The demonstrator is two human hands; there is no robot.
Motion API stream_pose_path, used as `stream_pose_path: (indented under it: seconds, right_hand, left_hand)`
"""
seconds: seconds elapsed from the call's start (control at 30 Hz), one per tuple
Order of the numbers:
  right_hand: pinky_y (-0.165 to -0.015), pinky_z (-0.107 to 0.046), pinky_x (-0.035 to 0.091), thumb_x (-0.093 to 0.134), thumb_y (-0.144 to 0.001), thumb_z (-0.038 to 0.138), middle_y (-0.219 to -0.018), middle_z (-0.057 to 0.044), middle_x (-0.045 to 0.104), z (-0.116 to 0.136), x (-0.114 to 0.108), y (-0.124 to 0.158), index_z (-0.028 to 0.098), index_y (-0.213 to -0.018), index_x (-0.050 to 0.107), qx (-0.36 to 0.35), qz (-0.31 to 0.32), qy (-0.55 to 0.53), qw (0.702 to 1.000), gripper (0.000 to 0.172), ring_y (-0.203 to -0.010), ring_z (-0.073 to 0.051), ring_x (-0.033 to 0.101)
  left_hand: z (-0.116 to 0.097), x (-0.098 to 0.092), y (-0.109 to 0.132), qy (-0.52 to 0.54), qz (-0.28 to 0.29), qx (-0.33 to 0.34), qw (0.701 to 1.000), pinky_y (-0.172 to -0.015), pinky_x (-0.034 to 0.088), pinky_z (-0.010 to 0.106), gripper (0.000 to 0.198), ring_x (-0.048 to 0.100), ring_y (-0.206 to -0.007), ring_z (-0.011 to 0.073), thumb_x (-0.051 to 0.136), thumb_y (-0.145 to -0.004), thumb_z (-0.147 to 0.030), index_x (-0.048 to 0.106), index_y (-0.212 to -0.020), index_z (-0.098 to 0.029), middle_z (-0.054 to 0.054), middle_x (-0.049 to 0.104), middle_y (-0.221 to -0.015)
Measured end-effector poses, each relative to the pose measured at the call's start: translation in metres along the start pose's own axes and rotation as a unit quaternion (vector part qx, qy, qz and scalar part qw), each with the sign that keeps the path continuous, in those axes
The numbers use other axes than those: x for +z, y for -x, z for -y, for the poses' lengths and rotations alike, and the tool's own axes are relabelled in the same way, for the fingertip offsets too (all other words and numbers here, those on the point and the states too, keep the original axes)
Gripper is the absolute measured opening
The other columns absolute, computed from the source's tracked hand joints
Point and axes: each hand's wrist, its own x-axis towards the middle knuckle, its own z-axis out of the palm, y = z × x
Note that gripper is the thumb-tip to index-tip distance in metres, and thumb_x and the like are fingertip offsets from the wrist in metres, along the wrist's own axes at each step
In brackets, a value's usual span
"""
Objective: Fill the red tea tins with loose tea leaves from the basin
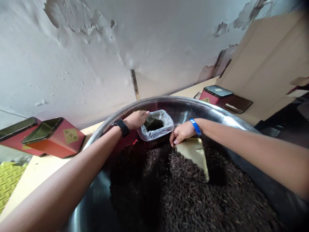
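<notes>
A large steel basin [231, 120] holds a heap of dark loose tea leaves [188, 193]. At its far side stands a tin lined with a clear plastic bag [156, 125], its mouth open. My left hand [136, 119], with a black watch on the wrist, grips the bag's left rim. My right hand [181, 132], with a blue wristband, is closed on a gold-coloured flat scoop [194, 154] that lies in the leaves just right of the bag.
Two red tins with dark open tops [54, 137] lie on the pale table at the left. Another red tin with a lid [216, 94] stands behind the basin at the right, near leaning cardboard [270, 64]. A peeling white wall rises behind.
</notes>
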Motion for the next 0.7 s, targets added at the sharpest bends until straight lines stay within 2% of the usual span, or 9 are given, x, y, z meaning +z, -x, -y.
stream_pose_path:
  seconds: [0.07,0.1,0.2,0.3,0.43,0.57,0.7]
  right_hand:
    - [-0.074,-0.019,0.044,0.051,-0.078,0.017,-0.087,-0.001,0.068,-0.011,-0.016,0.013,0.015,-0.091,0.067,-0.004,0.025,-0.021,0.999,0.02,-0.081,-0.01,0.06]
    - [-0.076,-0.02,0.044,0.052,-0.077,0.018,-0.088,-0.002,0.067,-0.018,-0.024,0.019,0.014,-0.091,0.066,-0.003,0.013,-0.037,0.999,0.02,-0.082,-0.01,0.06]
    - [-0.073,-0.022,0.045,0.054,-0.075,0.022,-0.086,-0.002,0.067,-0.034,-0.044,0.037,0.015,-0.09,0.065,0.037,-0.077,-0.073,0.994,0.02,-0.077,-0.012,0.061]
    - [-0.064,-0.024,0.047,0.052,-0.076,0.025,-0.079,-0.002,0.067,-0.041,-0.055,0.053,0.017,-0.093,0.064,0.055,-0.132,-0.097,0.985,0.022,-0.067,-0.013,0.061]
    - [-0.058,-0.028,0.048,0.051,-0.078,0.029,-0.072,-0.005,0.067,-0.035,-0.061,0.066,0.019,-0.092,0.065,-0.009,-0.227,-0.053,0.973,0.022,-0.06,-0.016,0.06]
    - [-0.058,-0.034,0.049,0.047,-0.082,0.035,-0.071,-0.008,0.067,-0.021,-0.06,0.065,0.02,-0.087,0.066,-0.053,-0.351,-0.006,0.935,0.025,-0.06,-0.019,0.06]
    - [-0.06,-0.036,0.051,0.044,-0.084,0.034,-0.079,-0.011,0.068,-0.013,-0.054,0.047,0.018,-0.08,0.065,-0.066,-0.393,-0.106,0.911,0.026,-0.069,-0.022,0.062]
  left_hand:
    - [-0.002,-0.001,0.0,-0.004,0.003,-0.006,1.0,-0.063,0.035,0.028,0.041,0.05,-0.067,0.0156,0.023,-0.092,-0.038,0.052,-0.074,-0.016,0.005,0.057,-0.072]
    - [-0.002,-0.001,0.0,-0.004,0.004,-0.007,1.0,-0.064,0.036,0.028,0.041,0.051,-0.067,0.0157,0.023,-0.092,-0.038,0.053,-0.075,-0.015,0.006,0.057,-0.073]
    - [-0.003,-0.001,0.0,0.002,0.004,0.002,1.0,-0.066,0.037,0.028,0.041,0.051,-0.07,0.0158,0.023,-0.092,-0.038,0.053,-0.076,-0.016,0.006,0.059,-0.076]
    - [-0.002,0.0,0.0,0.001,0.001,-0.004,1.0,-0.066,0.036,0.029,0.04,0.051,-0.069,0.016,0.023,-0.092,-0.038,0.051,-0.074,-0.016,0.006,0.058,-0.075]
    - [-0.002,0.0,-0.001,-0.004,-0.003,-0.002,1.0,-0.064,0.035,0.029,0.04,0.05,-0.068,0.016,0.023,-0.091,-0.038,0.05,-0.072,-0.017,0.005,0.057,-0.074]
    - [-0.001,0.001,-0.002,0.0,-0.001,-0.006,1.0,-0.064,0.035,0.029,0.04,0.05,-0.067,0.0158,0.024,-0.09,-0.037,0.053,-0.073,-0.017,0.006,0.057,-0.073]
    - [0.001,0.003,-0.004,0.008,-0.008,-0.008,1.0,-0.064,0.035,0.029,0.039,0.05,-0.066,0.0161,0.024,-0.09,-0.037,0.052,-0.07,-0.017,0.007,0.059,-0.074]
